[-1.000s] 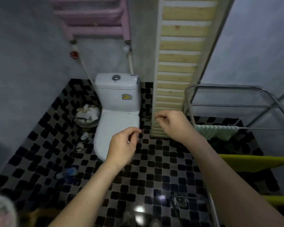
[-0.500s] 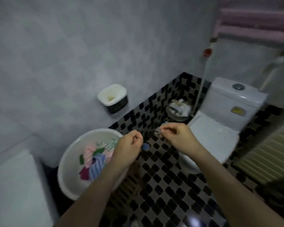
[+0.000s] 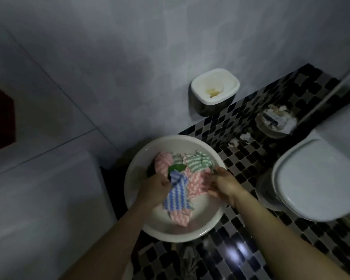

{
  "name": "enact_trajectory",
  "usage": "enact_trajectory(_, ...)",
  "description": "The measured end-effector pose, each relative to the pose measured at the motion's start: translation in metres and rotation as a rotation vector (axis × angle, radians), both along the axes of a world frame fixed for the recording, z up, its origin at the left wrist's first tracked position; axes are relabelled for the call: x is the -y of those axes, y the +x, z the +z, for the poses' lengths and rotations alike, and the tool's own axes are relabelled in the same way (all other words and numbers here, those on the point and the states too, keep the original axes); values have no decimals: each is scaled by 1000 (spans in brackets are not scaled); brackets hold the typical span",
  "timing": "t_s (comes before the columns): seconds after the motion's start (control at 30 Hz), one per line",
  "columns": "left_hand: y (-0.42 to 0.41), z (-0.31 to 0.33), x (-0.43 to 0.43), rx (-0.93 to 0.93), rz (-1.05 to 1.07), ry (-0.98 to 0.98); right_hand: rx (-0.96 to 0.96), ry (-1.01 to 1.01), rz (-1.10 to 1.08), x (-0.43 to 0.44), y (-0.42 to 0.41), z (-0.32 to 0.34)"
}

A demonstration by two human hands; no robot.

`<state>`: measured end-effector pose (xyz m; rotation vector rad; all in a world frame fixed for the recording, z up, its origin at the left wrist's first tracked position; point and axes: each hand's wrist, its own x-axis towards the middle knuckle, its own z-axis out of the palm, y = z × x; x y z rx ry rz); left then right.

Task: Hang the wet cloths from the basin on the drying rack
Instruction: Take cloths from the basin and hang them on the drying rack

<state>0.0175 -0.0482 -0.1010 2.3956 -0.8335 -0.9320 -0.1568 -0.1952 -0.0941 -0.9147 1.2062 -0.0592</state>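
Reaching into the white basin (image 3: pixel 138 217) on the checkered floor (image 3: pixel 236 257), head view: my left hand (image 3: pixel 155 187) was closed on the blue-striped cloth (image 3: pixel 177 196); my right hand (image 3: pixel 223 183) pinched the pink-striped cloth (image 3: pixel 198 183). A green-striped cloth (image 3: pixel 197 161) lay behind them. A toilet (image 3: pixel 315 178) and a wall-mounted holder (image 3: pixel 214 88) stood nearby.

Both bare forearms reach forward and down from the lower frame edge, converging. Left hand (image 3: pixel 157 186) palm-down, fingers curled closed around the blue-striped cloth (image 3: pixel 177 194). Right hand (image 3: pixel 223 183) just beside it, fingers bent, tips pressing on a pink-striped cloth (image 3: pixel 198 183); actual grip unclear.
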Motion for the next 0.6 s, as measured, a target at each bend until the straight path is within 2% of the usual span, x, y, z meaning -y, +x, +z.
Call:
enact_trajectory(0.1, -3, -13, 2, -7, -40, 104, -77, -138, 80, -3, 15, -17)
enact_trajectory(0.23, -1, -33, 10, -140, -20, 194, -70, -159, -39, -5, 33, -26)
enact_trajectory(0.33, 1, -34, 14, -161, 102, 80, -113, -99, -177, -1, 38, -32)
enact_trajectory(0.47, 18, -28, 12, -99, 301, -60, -80, 17, -170, 9, 37, -23)
enact_trajectory(0.6, 32, -23, 9, 1, 300, -115, 10, 46, -125, 12, 32, -4)
